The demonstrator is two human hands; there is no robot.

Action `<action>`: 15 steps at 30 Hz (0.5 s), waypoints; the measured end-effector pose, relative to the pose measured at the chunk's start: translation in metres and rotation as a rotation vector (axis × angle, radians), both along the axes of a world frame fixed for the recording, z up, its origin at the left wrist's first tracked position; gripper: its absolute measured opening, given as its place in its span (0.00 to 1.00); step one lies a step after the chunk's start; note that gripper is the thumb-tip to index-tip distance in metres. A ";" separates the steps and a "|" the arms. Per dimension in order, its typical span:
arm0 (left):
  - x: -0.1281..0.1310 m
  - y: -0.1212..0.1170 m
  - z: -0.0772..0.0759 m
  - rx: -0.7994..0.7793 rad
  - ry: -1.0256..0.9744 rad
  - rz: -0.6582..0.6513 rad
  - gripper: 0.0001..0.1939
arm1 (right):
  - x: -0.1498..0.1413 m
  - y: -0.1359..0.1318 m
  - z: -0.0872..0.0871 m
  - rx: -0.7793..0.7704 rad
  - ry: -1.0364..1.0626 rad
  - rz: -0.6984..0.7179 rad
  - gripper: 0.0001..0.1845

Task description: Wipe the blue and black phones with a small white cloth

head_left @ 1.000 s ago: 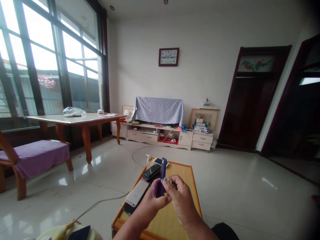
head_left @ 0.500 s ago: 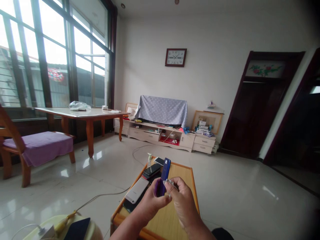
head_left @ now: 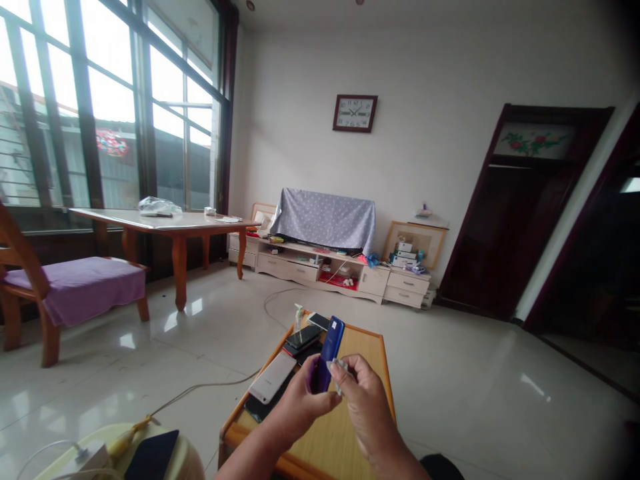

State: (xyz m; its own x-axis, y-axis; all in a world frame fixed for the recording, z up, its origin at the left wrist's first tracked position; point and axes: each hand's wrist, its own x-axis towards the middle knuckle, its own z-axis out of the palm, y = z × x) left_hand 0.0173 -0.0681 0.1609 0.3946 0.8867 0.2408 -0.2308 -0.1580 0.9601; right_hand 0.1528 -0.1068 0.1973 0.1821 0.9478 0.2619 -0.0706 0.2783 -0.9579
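A blue smartphone (head_left: 332, 340) stands tilted upright above the small wooden table (head_left: 367, 373), its shiny back partly towards me. My left hand (head_left: 305, 393) is closed round the phone's lower part, and something purple shows between thumb and phone. Pinched in my right hand (head_left: 365, 390) is a crumpled whitish wipe or tissue (head_left: 338, 368), which touches the phone's edge. To the left on the table lie a silver-white phone (head_left: 273, 378), a dark phone (head_left: 304, 337) and a white-framed phone (head_left: 318, 321). Behind them is a small clear pump bottle (head_left: 299, 319).
A pale round stool (head_left: 193, 460) at lower left carries a dark phone (head_left: 153, 455) and a white power adapter (head_left: 90, 460). A cable (head_left: 200, 385) crosses the tiled floor. Further back are a dining table (head_left: 165, 223), a chair with purple cloth (head_left: 85, 283) and a TV cabinet (head_left: 285, 268).
The blue phone has turned slightly, so more of its back shows. Both hands keep their hold in nearly the same place. The camera view has shifted a little.
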 end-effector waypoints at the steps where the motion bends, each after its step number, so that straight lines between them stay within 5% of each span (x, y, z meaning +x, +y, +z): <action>1: 0.000 0.000 0.001 -0.003 0.019 -0.001 0.34 | 0.002 0.003 0.006 0.015 0.003 -0.021 0.17; 5: 0.002 -0.004 0.002 -0.031 0.046 -0.016 0.36 | 0.013 0.015 0.040 0.090 0.032 -0.109 0.17; 7: 0.002 -0.004 0.002 -0.033 0.034 -0.022 0.36 | 0.013 0.015 0.042 0.092 0.040 -0.107 0.17; 13: 0.000 0.006 -0.001 0.006 -0.004 0.019 0.36 | -0.001 0.000 0.000 -0.010 -0.028 0.033 0.18; 15: -0.002 0.009 -0.003 0.018 0.008 0.021 0.36 | -0.001 -0.001 -0.003 -0.014 -0.037 0.043 0.18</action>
State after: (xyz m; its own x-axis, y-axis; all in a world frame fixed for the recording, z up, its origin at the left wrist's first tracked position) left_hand 0.0155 -0.0595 0.1580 0.3784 0.8902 0.2537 -0.2193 -0.1801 0.9589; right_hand 0.1518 -0.1078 0.1944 0.1318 0.9581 0.2542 -0.0468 0.2622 -0.9639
